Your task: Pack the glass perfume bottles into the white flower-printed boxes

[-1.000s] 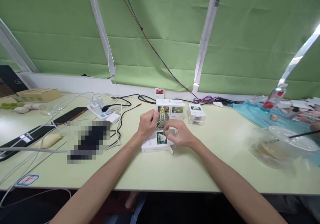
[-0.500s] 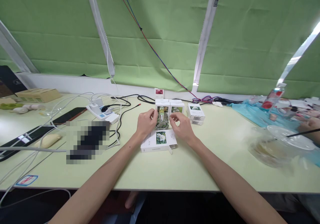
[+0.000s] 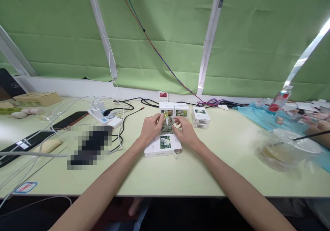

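Observation:
A small clear glass bottle [image 3: 166,123] with yellowish liquid stands at the middle of the table. My left hand [image 3: 151,129] pinches it from the left. My right hand [image 3: 185,132] touches it from the right with curled fingers. Below both hands lies a flat white box [image 3: 163,146] with a white flower picture, its end flap open. Behind the bottle stand several small white flower-printed boxes [image 3: 182,111], and two more are stacked [image 3: 200,117] to the right.
A white power strip [image 3: 104,118] with black and white cables lies at left, beside a phone [image 3: 69,119] and a blurred dark patch. At right sit a clear plastic bowl [image 3: 283,149], a blue bag and another person's hand [image 3: 318,127] holding a thin stick.
My right hand has left the flat box and risen to the bottle, closing in on its right side. My left hand has kept hold of the bottle.

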A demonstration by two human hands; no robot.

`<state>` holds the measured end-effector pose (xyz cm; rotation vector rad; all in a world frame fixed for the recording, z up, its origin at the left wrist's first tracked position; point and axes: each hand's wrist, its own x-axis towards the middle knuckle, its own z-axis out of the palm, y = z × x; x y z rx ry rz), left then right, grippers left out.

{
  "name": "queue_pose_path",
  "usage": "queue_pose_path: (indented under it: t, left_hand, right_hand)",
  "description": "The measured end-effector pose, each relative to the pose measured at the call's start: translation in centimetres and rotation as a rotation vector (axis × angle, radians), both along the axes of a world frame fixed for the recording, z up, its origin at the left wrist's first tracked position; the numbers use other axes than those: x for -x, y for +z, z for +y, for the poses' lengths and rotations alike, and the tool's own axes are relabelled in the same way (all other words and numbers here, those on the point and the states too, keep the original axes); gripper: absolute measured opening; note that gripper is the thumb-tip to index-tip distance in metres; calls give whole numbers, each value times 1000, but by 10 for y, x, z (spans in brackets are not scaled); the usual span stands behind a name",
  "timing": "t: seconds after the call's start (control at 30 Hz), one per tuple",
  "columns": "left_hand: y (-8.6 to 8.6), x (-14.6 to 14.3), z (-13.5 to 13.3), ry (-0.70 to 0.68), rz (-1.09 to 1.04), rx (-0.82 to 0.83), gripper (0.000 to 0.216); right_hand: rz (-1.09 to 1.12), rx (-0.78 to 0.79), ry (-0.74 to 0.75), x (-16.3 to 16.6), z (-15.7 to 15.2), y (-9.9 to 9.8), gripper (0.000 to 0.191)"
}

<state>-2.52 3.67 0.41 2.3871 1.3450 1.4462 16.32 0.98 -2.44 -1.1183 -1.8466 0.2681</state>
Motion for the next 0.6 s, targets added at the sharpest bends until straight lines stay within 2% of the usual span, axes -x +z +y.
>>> queue_pose_path:
  t: [0.27, 0.47, 0.6]
  left_hand:
    - [1, 0, -2, -97, 58, 65, 45]
    - [0, 1, -2, -224, 74, 143, 49]
    - [2, 2, -5, -261, 88, 200, 50]
  right_hand:
    - [-25, -38, 16, -1, 1, 0, 49]
    - [-15, 25, 18, -2, 0, 1, 61]
    - [-33, 79, 24, -3, 0, 1, 69]
